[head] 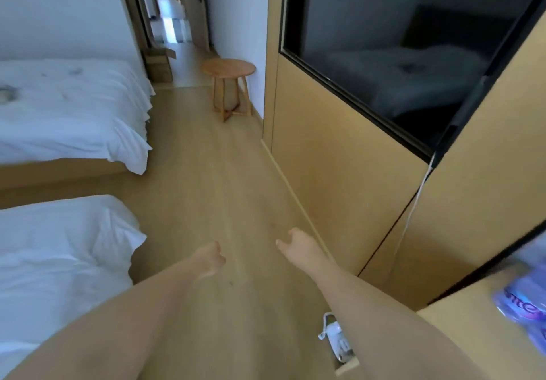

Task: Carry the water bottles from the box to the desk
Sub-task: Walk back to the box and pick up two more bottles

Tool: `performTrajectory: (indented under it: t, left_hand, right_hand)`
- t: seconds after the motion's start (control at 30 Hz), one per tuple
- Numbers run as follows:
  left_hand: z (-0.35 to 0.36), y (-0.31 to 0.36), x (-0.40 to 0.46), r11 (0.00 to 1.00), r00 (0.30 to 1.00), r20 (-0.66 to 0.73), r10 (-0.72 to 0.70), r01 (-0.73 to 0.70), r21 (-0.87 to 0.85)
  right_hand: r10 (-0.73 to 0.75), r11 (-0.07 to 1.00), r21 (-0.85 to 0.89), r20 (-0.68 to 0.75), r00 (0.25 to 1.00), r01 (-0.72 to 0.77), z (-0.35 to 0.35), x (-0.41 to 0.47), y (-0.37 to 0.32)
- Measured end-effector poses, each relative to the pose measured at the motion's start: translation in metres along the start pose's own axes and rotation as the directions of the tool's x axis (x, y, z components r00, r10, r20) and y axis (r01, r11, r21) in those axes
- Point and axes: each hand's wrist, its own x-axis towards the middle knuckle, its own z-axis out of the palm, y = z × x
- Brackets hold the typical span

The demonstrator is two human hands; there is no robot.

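Note:
A cardboard box (158, 62) stands on the floor far ahead, by the doorway at the end of the aisle; its contents are hidden. At the lower right edge, water bottles (523, 305) with purple labels stand blurred on the wooden desk (461, 338). Both my arms reach forward over the floor. My left hand (211, 258) holds nothing, its fingers loosely curled. My right hand (300, 245) is also empty, with fingers apart and bent.
Two beds with white sheets (68, 113) line the left side. A round wooden stool (229, 84) stands by the right wall ahead. A wall-mounted black TV (399, 54) and wood panelling run along the right. A white power strip (335, 339) lies on the floor by the desk.

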Motion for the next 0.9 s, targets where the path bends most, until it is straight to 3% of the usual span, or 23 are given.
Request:
performTrajectory:
  t: [0.2,0.47,0.9]
  left_hand:
    - [-0.055,-0.021,0.09,0.996,0.995,-0.033,-0.092,0.092,-0.024]
    - [-0.146,-0.02,0.239,0.965,0.966,-0.097,-0.238,0.225,-0.132]
    - [-0.3,-0.046,0.48,0.954,0.957,-0.116,-0.267,0.246,-0.169]
  right_hand:
    - [-0.104,0.989,-0.094,0.096,0.99,0.113,0.004,0.129,-0.071]
    - [-0.213,0.97,-0.077,0.188,0.959,0.231,-0.018,0.313,-0.164]
    - [-0.265,0.954,-0.077,0.237,0.935,0.29,-0.033,0.557,-0.331]
